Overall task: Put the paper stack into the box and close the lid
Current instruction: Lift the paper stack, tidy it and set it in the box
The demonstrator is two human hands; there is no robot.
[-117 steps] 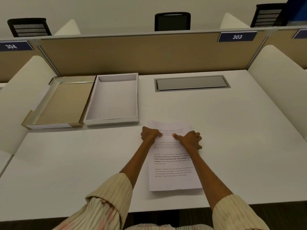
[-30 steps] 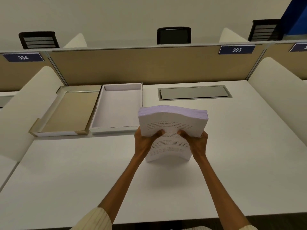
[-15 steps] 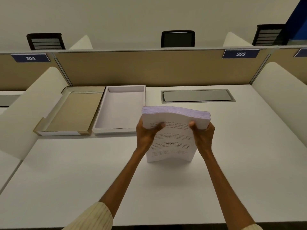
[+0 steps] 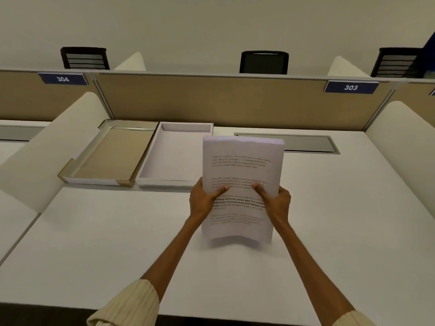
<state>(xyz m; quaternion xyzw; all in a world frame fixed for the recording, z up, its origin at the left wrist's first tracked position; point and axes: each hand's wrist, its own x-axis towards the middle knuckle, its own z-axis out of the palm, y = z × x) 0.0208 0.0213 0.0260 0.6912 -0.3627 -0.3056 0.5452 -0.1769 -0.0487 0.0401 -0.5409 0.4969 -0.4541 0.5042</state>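
paper stack [image 4: 242, 161]: white, black print. box [image 4: 174, 158]: white inside. lid [image 4: 110, 156]: tan inside, white rim. desk [image 4: 94, 231]: white. sleeve [image 4: 131, 304]: cream, ribbed stripes. partition [image 4: 211, 100]: tan.

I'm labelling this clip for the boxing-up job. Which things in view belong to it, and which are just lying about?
Part of the job:
- paper stack, held off the desk by the left hand and right hand
- white box, open
- brown-lined lid, lying beside the box

Just lying about:
- grey cable hatch in the desk
- desk dividers, number signs 304 and 303
- chairs behind the partition
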